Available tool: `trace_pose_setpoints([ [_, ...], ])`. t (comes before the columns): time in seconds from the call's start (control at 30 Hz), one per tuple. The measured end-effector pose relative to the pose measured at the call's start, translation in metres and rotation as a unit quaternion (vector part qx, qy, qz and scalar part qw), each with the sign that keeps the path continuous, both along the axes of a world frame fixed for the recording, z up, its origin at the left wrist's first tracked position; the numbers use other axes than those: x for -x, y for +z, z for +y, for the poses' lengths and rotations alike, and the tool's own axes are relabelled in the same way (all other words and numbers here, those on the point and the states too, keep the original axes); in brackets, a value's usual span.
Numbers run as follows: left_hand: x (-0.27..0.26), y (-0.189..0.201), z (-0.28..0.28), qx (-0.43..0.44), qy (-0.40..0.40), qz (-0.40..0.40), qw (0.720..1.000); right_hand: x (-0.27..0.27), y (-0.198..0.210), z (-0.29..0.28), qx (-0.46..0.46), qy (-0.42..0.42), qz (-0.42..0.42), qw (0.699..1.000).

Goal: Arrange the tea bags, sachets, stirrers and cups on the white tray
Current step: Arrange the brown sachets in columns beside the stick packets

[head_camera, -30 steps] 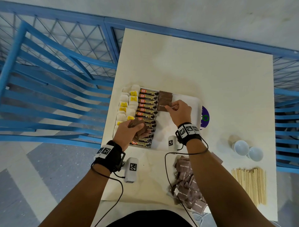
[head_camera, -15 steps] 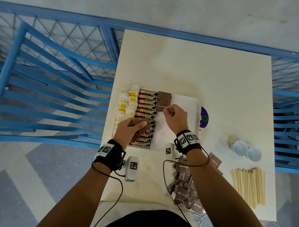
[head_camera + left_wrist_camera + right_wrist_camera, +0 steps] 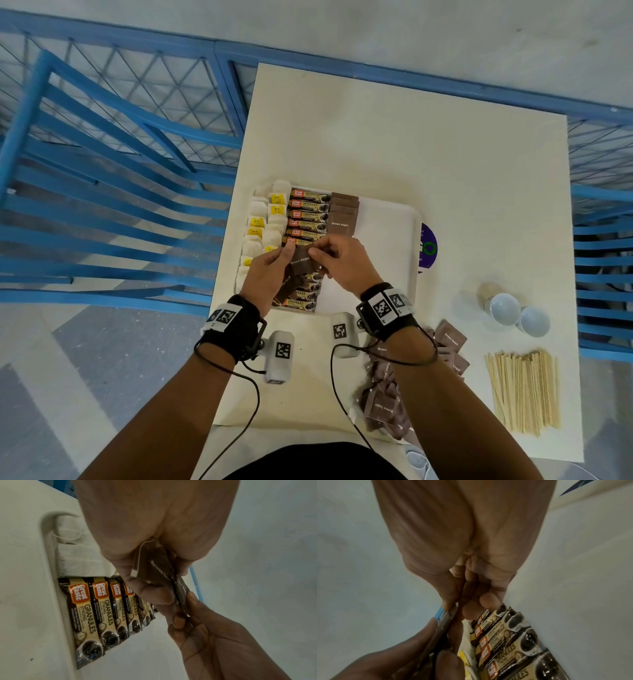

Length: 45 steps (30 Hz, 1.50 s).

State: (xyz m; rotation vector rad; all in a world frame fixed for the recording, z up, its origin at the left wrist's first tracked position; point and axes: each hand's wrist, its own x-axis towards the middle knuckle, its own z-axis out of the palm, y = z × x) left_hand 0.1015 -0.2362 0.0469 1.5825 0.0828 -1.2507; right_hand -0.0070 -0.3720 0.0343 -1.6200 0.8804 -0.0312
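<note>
The white tray (image 3: 387,219) holds a column of tea bags (image 3: 260,222), a column of coffee granule sachets (image 3: 308,214) (image 3: 89,615) (image 3: 508,639) and a few brown sugar sachets (image 3: 343,212) at its far end. My left hand (image 3: 274,263) (image 3: 150,582) grips a small stack of brown sugar sachets (image 3: 298,270) (image 3: 157,569) above the tray. My right hand (image 3: 329,255) (image 3: 462,605) meets it and pinches the top sachet (image 3: 448,615) of that stack between thumb and fingers (image 3: 192,601).
A loose heap of brown sugar sachets (image 3: 394,394) lies on the table near its front edge. Wooden stirrers (image 3: 524,390) lie at the front right, with two white cups (image 3: 517,313) behind them. A purple disc (image 3: 428,248) shows beside the tray. Blue chairs flank the table.
My right hand has left the sugar sachets laid at the tray's far end and come back left to the stack in my left hand, where it now pinches a sachet.
</note>
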Motion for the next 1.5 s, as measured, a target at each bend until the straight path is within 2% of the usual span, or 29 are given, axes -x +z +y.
trace_pose_setpoints([
  [0.13,0.000,0.000,0.001,0.009,-0.011,-0.003,1.000,0.002,0.002,-0.001,0.003,0.032,0.006,0.999],
  [0.23,0.001,-0.001,0.000,-0.004,-0.016,-0.023,1.000,0.006,0.000,-0.011,0.014,0.024,0.013,1.000],
  [0.4,-0.004,-0.003,0.006,0.030,-0.020,-0.038,0.999,0.020,-0.013,-0.038,0.066,-0.066,0.050,0.994],
  [0.5,-0.007,-0.006,0.010,0.024,-0.022,-0.031,0.999,0.024,-0.025,-0.049,0.100,-0.136,0.074,0.983],
  [0.57,-0.007,-0.007,0.010,0.020,-0.021,-0.029,0.999,0.023,-0.030,-0.052,0.112,-0.153,0.087,0.978],
  [0.87,-0.005,-0.009,0.010,0.002,-0.017,-0.006,1.000,0.009,-0.037,-0.047,0.185,-0.130,0.131,0.965],
  [1.07,-0.006,-0.012,0.011,-0.007,-0.018,0.004,1.000,0.007,-0.036,-0.047,0.183,-0.151,0.107,0.965],
  [1.5,-0.007,-0.016,0.012,-0.010,-0.021,0.025,0.999,0.010,-0.032,-0.046,0.190,-0.181,0.123,0.957],
])
